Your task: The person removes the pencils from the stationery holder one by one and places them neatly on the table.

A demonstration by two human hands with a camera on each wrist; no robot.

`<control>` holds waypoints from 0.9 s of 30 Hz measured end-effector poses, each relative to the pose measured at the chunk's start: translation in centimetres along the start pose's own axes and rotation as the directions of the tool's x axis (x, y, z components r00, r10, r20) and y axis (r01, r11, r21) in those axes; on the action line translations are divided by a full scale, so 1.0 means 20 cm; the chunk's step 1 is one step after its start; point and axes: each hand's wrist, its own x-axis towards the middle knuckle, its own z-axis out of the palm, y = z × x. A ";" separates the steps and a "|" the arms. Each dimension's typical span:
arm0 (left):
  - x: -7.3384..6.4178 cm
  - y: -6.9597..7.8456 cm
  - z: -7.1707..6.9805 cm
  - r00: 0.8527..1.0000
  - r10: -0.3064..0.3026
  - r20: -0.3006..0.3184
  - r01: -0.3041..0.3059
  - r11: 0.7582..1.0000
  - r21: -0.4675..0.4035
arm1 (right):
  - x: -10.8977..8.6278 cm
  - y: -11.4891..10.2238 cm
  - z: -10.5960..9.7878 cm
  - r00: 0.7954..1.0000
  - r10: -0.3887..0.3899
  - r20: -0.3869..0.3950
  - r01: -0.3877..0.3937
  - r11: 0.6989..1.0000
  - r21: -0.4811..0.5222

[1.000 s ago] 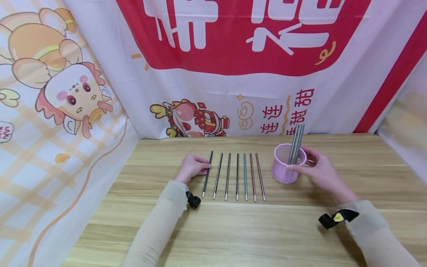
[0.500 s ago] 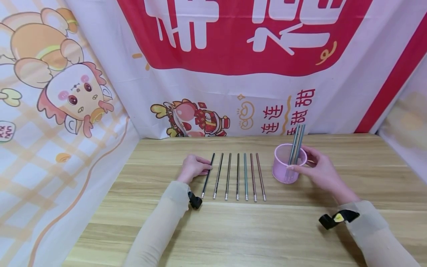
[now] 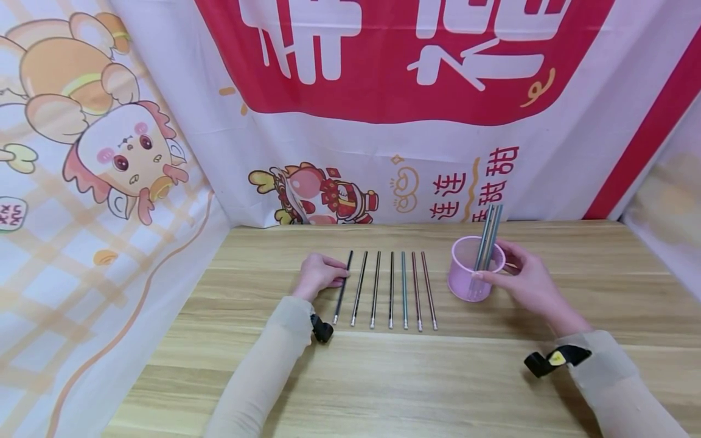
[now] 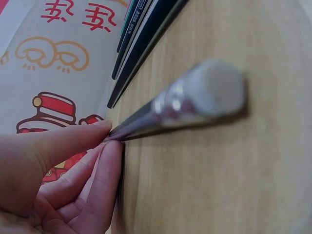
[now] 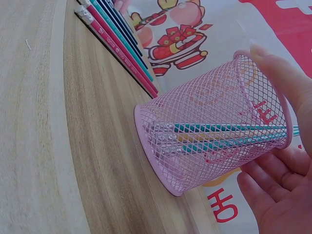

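In the head view, my left hand (image 3: 320,274) pinches a dark pencil (image 3: 341,298) between thumb and fingers at the left end of a row. This pencil's white eraser (image 4: 222,90) points toward the camera in the left wrist view. Beside it lie several more pencils, including black ones (image 3: 358,289), a teal one (image 3: 404,289) and reddish ones (image 3: 429,289), erasers toward me. My right hand (image 3: 528,283) grips the rim of a pink mesh pencil cup (image 3: 461,283), thumb on one side and fingers on the other. Teal and yellowish pencils (image 5: 209,129) stand in the cup, leaning, eraser ends down.
The wooden table (image 3: 383,383) ends at a printed cloth backdrop (image 3: 328,140) close behind the pencils and cup. Another printed cloth (image 3: 109,243) rises along the left. Black wrist cameras (image 3: 322,330) sit on both sleeves.
The dark pencil in my left hand has turned very slightly, its far end a touch lower and to the right. My right hand and the cup keep their place.
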 end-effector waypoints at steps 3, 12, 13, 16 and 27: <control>0.00 0.00 0.00 1.000 0.004 -0.002 -0.004 1.000 0.007 | 0.00 0.00 0.00 1.000 0.001 -0.003 -0.001 1.000 -0.002; 0.00 0.00 -0.01 1.000 -0.003 0.009 0.003 1.000 -0.024 | 0.00 0.00 0.00 1.000 -0.006 -0.007 0.006 1.000 -0.004; 0.00 0.00 -0.01 1.000 -0.005 0.008 0.005 1.000 -0.031 | 0.00 0.00 0.00 1.000 -0.008 -0.006 0.008 1.000 -0.002; 0.00 0.02 -0.03 1.000 -0.001 -0.002 0.001 0.999 -0.041 | 0.00 0.01 0.00 1.000 -0.014 -0.005 0.014 1.000 0.005; -0.05 0.19 0.01 0.991 0.132 -0.001 -0.132 0.989 -0.071 | 0.00 0.01 0.00 1.000 -0.016 -0.002 0.016 1.000 0.007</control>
